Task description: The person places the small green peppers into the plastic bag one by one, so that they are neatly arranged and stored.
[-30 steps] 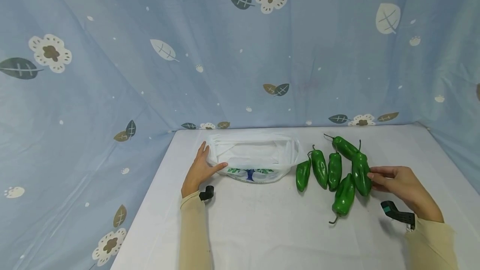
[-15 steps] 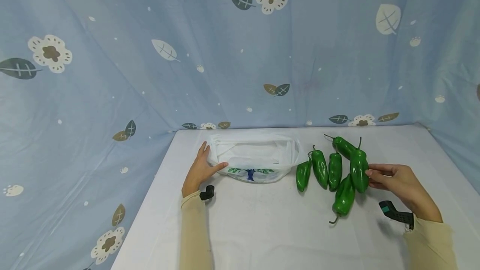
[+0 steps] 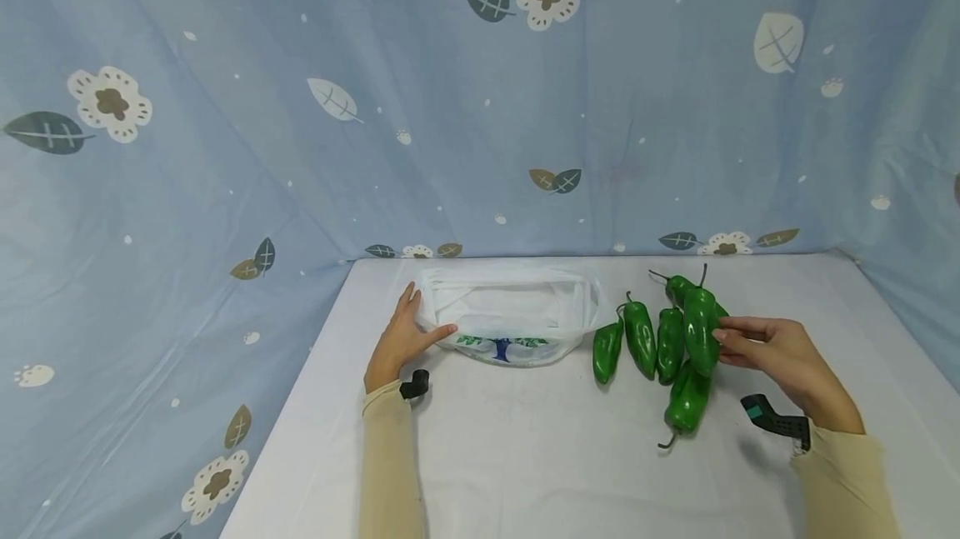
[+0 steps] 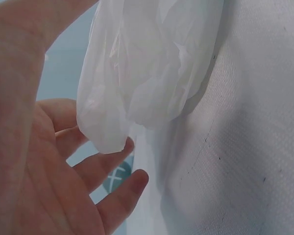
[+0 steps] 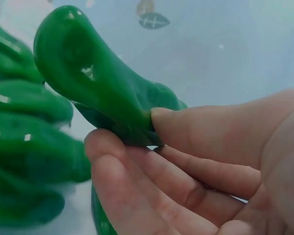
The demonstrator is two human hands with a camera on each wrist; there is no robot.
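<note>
A glossy green pepper [image 3: 701, 331] with a thin stem is pinched between the thumb and fingers of my right hand [image 3: 780, 360]. It is held over the other peppers, stem pointing away from me. The right wrist view shows the pinched pepper [image 5: 93, 73] tilted, the thumb on its near side. My left hand [image 3: 401, 343] is at the left end of a white plastic bag [image 3: 517, 326], its thumb along the front rim and its fingers spread at the side. In the left wrist view these fingers [image 4: 120, 196] are fairly straight beside the hanging bag plastic [image 4: 147, 63].
Several more green peppers lie on the white-covered table [image 3: 555, 447]: one pepper [image 3: 606, 351] close to the bag, others beside it, and another pepper [image 3: 686, 406] nearer to me. A blue patterned cloth [image 3: 465, 106] hangs behind the table.
My right hand has lifted the pepper and brought it left, over the neighbouring peppers. The left hand and the bag have stayed in place.
</note>
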